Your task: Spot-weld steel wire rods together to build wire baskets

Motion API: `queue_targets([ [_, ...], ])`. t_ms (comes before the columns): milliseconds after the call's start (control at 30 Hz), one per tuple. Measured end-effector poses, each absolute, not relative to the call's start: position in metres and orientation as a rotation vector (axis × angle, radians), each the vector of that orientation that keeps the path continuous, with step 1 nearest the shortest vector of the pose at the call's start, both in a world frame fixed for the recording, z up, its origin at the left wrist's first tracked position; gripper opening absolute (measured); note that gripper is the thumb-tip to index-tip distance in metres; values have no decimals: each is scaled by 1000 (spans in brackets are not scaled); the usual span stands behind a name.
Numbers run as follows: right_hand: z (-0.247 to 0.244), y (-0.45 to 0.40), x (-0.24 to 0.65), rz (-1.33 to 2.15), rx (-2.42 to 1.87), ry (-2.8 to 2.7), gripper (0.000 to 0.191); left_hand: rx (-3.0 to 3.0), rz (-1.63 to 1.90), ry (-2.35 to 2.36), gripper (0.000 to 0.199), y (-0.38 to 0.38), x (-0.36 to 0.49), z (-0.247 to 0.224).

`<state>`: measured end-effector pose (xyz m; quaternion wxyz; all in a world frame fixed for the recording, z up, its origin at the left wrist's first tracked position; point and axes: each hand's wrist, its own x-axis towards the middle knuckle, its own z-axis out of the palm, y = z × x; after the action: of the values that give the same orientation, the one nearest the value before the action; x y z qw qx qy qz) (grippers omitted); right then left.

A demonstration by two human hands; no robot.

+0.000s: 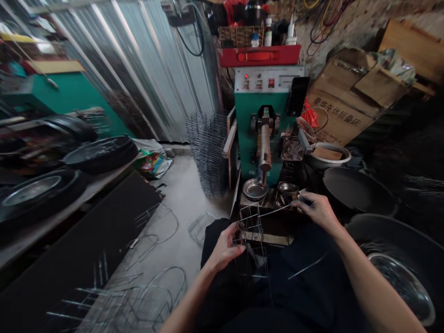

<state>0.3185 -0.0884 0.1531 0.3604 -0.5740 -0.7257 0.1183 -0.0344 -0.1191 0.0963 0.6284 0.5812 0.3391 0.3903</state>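
Note:
My left hand [227, 247] is closed around one side of a small wire frame [252, 222] above my lap. A thin wire [275, 211] runs from the frame's upper right to the pinched fingers of my right hand [314, 208]. Just beyond both hands stands a green machine [247, 138] with a metal arm [265, 148] pointing down over a round metal dish [255, 189]. Another short wire [307, 267] lies over the dark cloth of my lap.
Stacked wire frames [210, 152] stand left of the machine. More wire pieces [135, 296] lie on the floor at lower left. Dark basins [360, 189] sit at the right, and a long black board [86, 249] leans at the left.

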Motion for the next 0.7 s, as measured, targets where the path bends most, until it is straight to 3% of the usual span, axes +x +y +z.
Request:
queue_targets([
  [233,136,-94,357,216,-1640,-1765,41,1487,946,920,66,-124,-34,96],
  [367,106,-137,433,178,-2418,-1494,41,1639,998,1081,67,-121,-39,79],
  [533,37,-235,470,512,-2984,-1080,24,1609,942,1070,65,-109,-26,56],
  [700,-20,-266,455,747,-3042,-1017,31,1654,902,1054,66,-105,0,54],
])
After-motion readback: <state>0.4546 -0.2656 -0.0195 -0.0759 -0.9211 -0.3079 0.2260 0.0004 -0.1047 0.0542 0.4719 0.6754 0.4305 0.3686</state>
